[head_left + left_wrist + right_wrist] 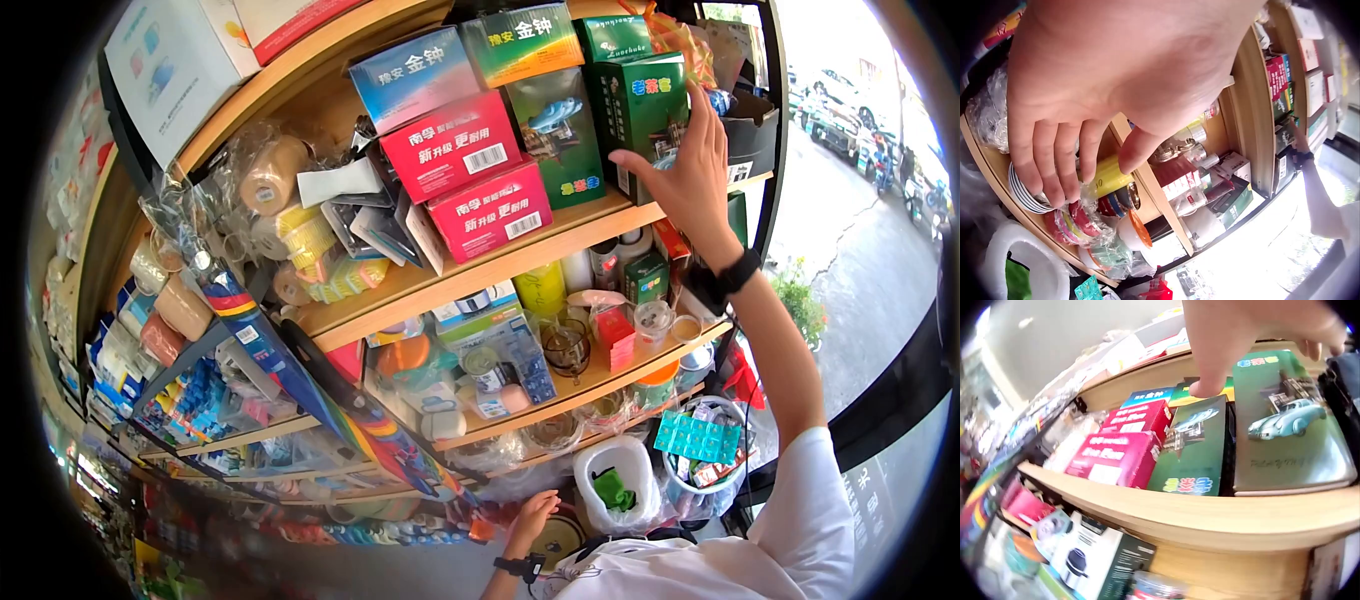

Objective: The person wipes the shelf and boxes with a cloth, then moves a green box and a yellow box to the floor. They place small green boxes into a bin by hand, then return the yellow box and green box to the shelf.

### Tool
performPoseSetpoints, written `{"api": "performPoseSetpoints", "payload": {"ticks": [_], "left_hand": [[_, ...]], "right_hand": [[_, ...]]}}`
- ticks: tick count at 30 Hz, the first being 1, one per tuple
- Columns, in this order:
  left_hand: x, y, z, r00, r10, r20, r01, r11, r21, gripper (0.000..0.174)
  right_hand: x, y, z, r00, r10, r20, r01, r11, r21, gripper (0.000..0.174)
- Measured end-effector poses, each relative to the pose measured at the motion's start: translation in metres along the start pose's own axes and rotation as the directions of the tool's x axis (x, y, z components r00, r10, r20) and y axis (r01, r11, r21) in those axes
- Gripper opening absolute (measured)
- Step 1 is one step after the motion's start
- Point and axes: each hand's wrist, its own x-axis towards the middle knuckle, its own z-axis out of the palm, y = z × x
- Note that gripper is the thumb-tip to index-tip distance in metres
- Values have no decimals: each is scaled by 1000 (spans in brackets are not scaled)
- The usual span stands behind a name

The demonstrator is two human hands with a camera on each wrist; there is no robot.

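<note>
In the head view the right hand (693,180) is raised at the upper shelf, fingers straight, thumb spread, in front of a dark green box (640,110). From the right wrist view, that hand (1254,337) reaches over the tops of two green boxes, one with a car picture (1291,425) and another (1194,447) beside it; whether it touches them I cannot tell. Low down, the left hand (533,520) hangs near a white bin (617,515) with green cloth inside. Its fingers are relaxed and hold nothing; the left wrist view shows this hand (1104,81) large.
Pink-red boxes (452,146) stand left of the green ones. A lower shelf (590,385) bears cups, jars and packets. A second bin (705,480) with a teal tray on top stands at the right. Colourful strapped items (290,350) hang at the left; a street lies beyond the shelf.
</note>
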Motion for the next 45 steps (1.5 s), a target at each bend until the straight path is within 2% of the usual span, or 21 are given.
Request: {"api": "performPoseSetpoints", "payload": {"ticks": [2, 3, 5, 7, 9, 10, 11, 13, 14, 15, 17, 21, 23, 27, 29, 33, 35, 37, 39, 41, 45], "left_hand": [[2, -9, -8, 1000, -10, 11, 11, 1000, -12, 44], [3, -14, -14, 1000, -5, 16, 5, 1000, -9, 44], [1, -28, -18, 1000, -1, 22, 2, 998, -56, 44], [-6, -30, -16, 1000, -24, 1, 24, 998, -64, 42], [-7, -28, -15, 1000, -3, -30, 2, 999, -41, 41], [-9, -28, -15, 999, -5, -37, 3, 998, -58, 41], [-12, -27, -12, 999, -7, -40, 4, 998, -65, 41], [-17, -24, -12, 998, 2, -60, -7, 995, -95, 41], [-18, -25, -12, 998, 3, -65, -9, 995, -95, 41], [-17, -28, -11, 997, -6, -74, -1, 996, -94, 40], [-16, -35, -10, 996, -14, -82, 7, 996, -93, 40], [-16, -45, -11, 994, -3, -109, -6, 996, -85, 41], [-15, -49, -8, 993, -1, -115, -8, 997, -75, 43], [-13, -43, 0, 996, -16, -90, 7, 994, -107, 38], [-15, -36, 4, 996, -20, -83, 10, 993, -116, 38], [-18, -33, 14, 994, 18, -106, -26, 997, -74, 38], [-18, -36, 14, 993, 22, -115, -28, 998, -57, 38], [-15, -48, 15, 992, 63, -107, -70, 995, -67, 37], [-18, -43, 21, 993, 43, -106, -50, 997, -64, 36], [-24, -29, 28, 994, 23, -106, -29, 998, -57, 35], [-28, 1, 45, 996, 19, -92, -25, 997, -68, 35]], "right_hand": [[9, -2, 7, 999, -32, -26, 31, 998, -62, 119], [12, 0, 9, 999, -35, -32, 33, 997, -66, 119], [15, 8, 13, 997, 19, 76, -9, 991, -131, 125], [28, 15, 20, 999, -39, 36, 44, 986, -162, 129], [49, 12, 18, 995, -97, 12, 97, 970, -222, 126], [55, 9, 17, 997, -72, 36, 78, 981, -178, 117], [57, 10, 18, 996, -76, 41, 82, 981, -173, 117], [59, 13, 22, 981, 53, 185, 6, 952, -307, 107], [57, 11, 23, 991, 17, 130, 26, 947, -321, 99], [55, 13, 27, 991, 17, 129, 25, 948, -318, 99], [51, 15, 32, 998, -61, -36, 47, 954, -295, 98], [51, 9, 27, 997, -56, -59, 41, 972, -233, 92], [52, 10, 24, 1000, 9, -10, -10, 986, -165, 85], [56, 9, 13, 998, 10, 55, 1, 982, -187, 79], [54, 7, 5, 999, 35, -7, -36, 997, -69, 78], [41, -10, -16, 992, 126, -8, -125, 990, 72, 78], [36, -14, -25, 998, 32, -52, -21, 979, 204, 74], [32, -18, -37, 999, 2, -52, 10, 977, 213, 74], [27, -20, -47, 976, 108, 188, -188, 854, 484, 74], [20, -20, -57, 975, 115, 189, -200, 827, 525, 74], [-6, -29, -101, 926, 34, 376, -279, 731, 623, 78]]}}
